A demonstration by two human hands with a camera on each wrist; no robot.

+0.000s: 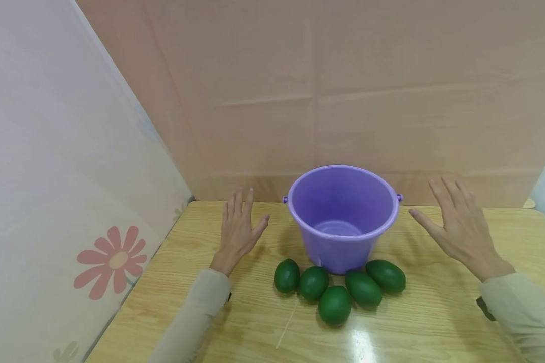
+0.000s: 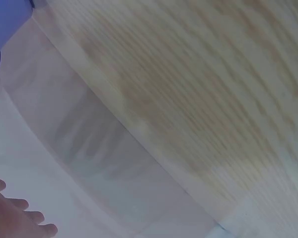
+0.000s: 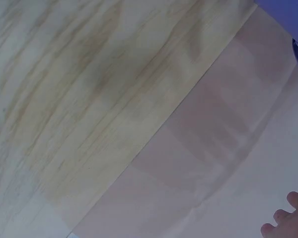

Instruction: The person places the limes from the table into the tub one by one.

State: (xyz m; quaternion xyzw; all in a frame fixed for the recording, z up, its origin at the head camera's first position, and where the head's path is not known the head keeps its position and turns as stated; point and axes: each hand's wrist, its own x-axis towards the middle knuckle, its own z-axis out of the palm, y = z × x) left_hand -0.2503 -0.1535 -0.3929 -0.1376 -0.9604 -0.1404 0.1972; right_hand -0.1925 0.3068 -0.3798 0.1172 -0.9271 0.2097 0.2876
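A purple bucket stands upright on the table, and its visible inside holds nothing. In front of its base lie several dark green fruits, smooth and oval like limes or small avocados; I cannot tell which. My left hand hovers to the left of the bucket with fingers straight and thumb apart, touching nothing. To the bucket's right, my right hand is held up the same way, fingers spread. Each wrist view shows only fingertips at a lower corner and a piece of the bucket at an upper corner.
The wooden table meets a pinkish-brown cloth backdrop behind the bucket. On the left stands a pale wall sheet with a pink flower print. A thin pale strip lies near the fruits.
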